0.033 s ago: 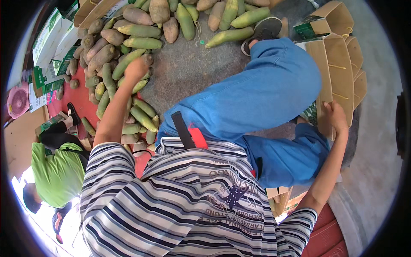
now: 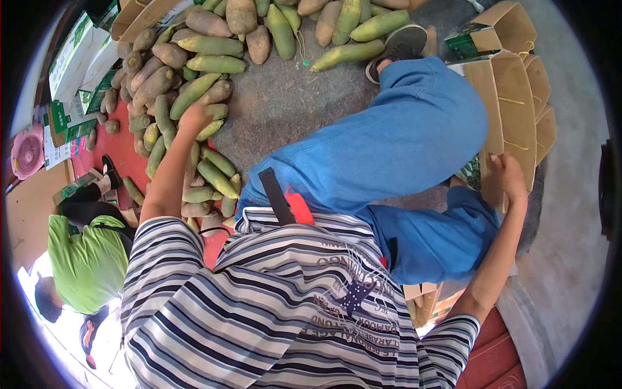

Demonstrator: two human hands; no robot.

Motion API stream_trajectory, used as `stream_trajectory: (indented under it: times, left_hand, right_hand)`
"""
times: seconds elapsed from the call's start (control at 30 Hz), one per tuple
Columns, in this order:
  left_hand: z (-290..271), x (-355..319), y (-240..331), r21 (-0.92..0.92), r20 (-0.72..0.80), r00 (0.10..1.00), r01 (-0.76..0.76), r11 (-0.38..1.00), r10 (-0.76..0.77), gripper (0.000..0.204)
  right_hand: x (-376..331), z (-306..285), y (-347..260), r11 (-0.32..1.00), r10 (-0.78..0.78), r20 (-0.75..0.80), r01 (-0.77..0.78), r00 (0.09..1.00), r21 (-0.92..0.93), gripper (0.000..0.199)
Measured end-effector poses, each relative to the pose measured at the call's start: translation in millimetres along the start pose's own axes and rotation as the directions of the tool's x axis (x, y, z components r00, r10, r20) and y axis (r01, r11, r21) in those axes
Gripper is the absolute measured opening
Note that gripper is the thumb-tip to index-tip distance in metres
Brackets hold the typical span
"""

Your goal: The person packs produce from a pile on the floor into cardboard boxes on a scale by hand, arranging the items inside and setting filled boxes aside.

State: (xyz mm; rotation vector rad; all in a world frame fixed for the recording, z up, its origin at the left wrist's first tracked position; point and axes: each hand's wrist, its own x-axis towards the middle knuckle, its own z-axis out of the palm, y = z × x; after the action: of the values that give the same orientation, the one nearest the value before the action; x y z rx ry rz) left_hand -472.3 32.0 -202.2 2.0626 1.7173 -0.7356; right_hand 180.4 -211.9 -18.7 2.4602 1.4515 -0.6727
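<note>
My left hand (image 2: 195, 119) is low over the radish pile, against the left end of a short green radish (image 2: 218, 111). Its fingers are largely hidden, so I cannot tell whether they grip it. A long green radish (image 2: 195, 95) and a brownish, soil-covered radish (image 2: 218, 91) lie just beyond the hand. On the right, my right hand (image 2: 510, 176) is closed on the edge of an open cardboard box (image 2: 492, 107), with the thumb on the near face. The box's flaps stand up and carry yellow cord handles.
More radishes (image 2: 210, 45) spread over the dark floor mat (image 2: 278, 104) and the red floor. Another open carton (image 2: 502, 26) stands at the far right. Cartons (image 2: 81, 58) and a pink basket (image 2: 27, 152) are at the left, near a person in a green shirt (image 2: 91, 259).
My left hand has moved slightly toward me and left across the radishes, uncovering more of the brownish one. The right hand stays on the box edge.
</note>
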Motion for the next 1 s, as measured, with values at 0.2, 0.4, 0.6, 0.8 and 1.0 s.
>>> stream_trajectory:
  times: [0.2,0.4,0.6,0.8,1.0]
  left_hand:
    - [94.1,-74.7,-85.5,-0.039,0.151,0.898,0.424,0.905,-0.414,0.084]
    - [68.7,-90.3,-31.6,-0.045,0.192,0.634,0.768,0.639,-0.749,0.081]
    - [143.1,-32.8,-91.8,-0.568,0.491,0.594,0.773,0.282,-0.637,0.074]
    - [111.3,-41.0,45.0,-0.910,0.343,0.888,0.395,0.126,-0.305,0.050]
    - [-31.7,-19.3,210.1,-0.929,-0.047,0.990,-0.091,0.359,0.131,0.063]
  right_hand:
    - [-10.0,5.2,0.8,0.999,0.026,-0.036,-0.027,0.999,-0.031,0.027]
    - [-8.5,9.5,-2.8,0.997,0.034,-0.043,-0.037,0.998,-0.065,0.026]
    - [-9.6,4.5,-6.5,1.000,0.005,-0.061,-0.007,0.998,-0.026,0.025]
    - [-13.9,7.6,-1.3,0.999,0.000,-0.095,-0.005,0.995,-0.049,0.024]
    - [-10.5,9.2,-8.3,0.999,0.004,-0.093,-0.008,0.996,-0.039,0.023]
